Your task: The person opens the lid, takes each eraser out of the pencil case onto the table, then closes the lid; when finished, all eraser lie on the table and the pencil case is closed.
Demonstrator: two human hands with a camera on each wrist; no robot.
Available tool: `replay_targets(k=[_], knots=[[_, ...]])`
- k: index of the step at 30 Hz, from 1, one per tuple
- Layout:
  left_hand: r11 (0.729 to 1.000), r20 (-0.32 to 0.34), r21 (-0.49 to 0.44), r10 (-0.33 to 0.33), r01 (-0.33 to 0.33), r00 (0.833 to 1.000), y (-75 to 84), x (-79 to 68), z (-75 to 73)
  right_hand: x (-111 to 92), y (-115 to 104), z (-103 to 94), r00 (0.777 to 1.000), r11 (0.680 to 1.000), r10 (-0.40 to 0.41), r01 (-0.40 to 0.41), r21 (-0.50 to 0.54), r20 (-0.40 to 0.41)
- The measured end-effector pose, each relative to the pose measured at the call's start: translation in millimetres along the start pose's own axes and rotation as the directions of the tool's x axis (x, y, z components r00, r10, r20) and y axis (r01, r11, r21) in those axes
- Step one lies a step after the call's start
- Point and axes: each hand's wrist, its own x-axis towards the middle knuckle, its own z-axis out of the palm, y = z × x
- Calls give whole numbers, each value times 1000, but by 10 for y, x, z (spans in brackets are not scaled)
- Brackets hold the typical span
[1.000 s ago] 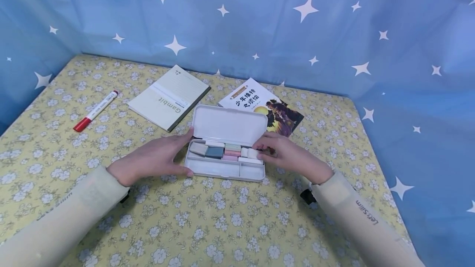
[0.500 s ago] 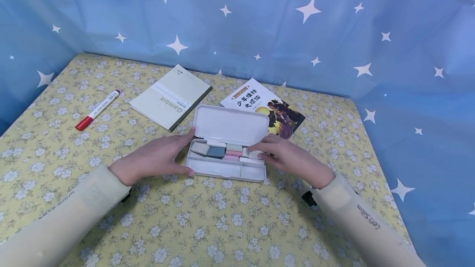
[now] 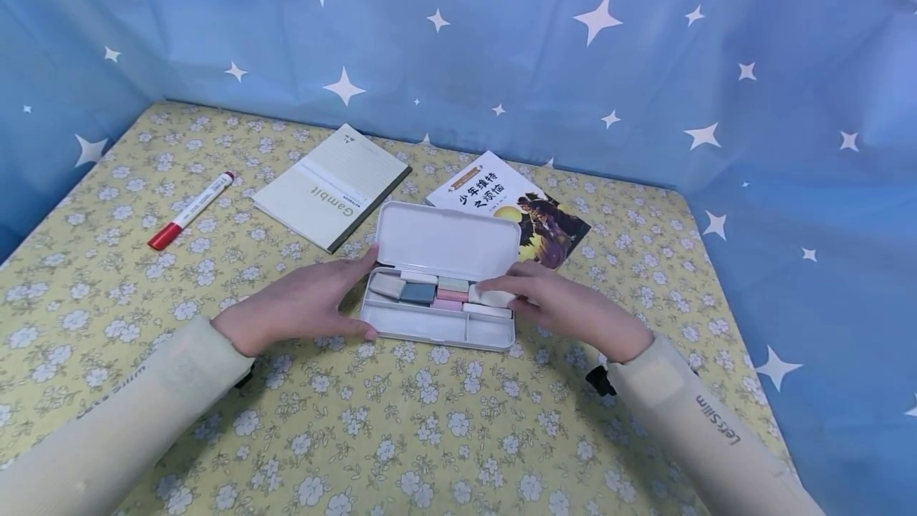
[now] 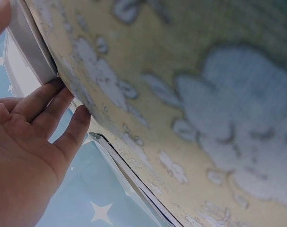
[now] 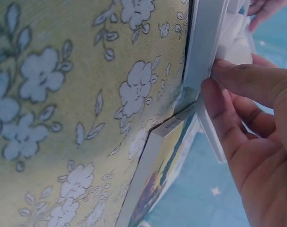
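Observation:
A white pencil case (image 3: pixel 411 325) lies with its lid raised on the flowered table. Its back compartment holds several blocks that look like erasers, among them pink (image 3: pixel 447 304), blue-grey (image 3: pixel 418 293) and white ones. My left hand (image 3: pixel 301 301) rests against the case's left end, thumb at the front corner and index finger by the hinge; in the left wrist view its other fingers are fairly straight. At the right end of the case, my right hand (image 3: pixel 566 305) pinches a white eraser (image 3: pixel 490 296), index finger across its top and thumb by the case's side wall.
Behind the case lie a pale notebook (image 3: pixel 333 185) and a book with an illustrated cover (image 3: pixel 548 221), which the lid partly overlaps in the head view. A red-capped marker (image 3: pixel 192 209) lies at the left. A blue star-patterned curtain (image 3: pixel 501 46) stands behind the table.
My right index finger has moved left and down over the white eraser at the case's right end. My left hand keeps its place on the case. The head view has shifted slightly.

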Motion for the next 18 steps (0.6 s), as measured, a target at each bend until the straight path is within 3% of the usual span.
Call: replay_targets(k=[7, 12, 18], knots=[[1000, 10, 7, -4, 4, 1000, -1, -8, -21, -35, 11, 24, 998, 998, 51, -51, -19, -33], [1000, 19, 15, -16, 16, 1000, 10, -8, -25, -63, 64, 26, 990, 993, 100, -92, 77, -96], [1000, 13, 25, -16, 16, 1000, 18, -8, -12, -188, 190, -10, 964, 971, 208, -183, 152, -169]])
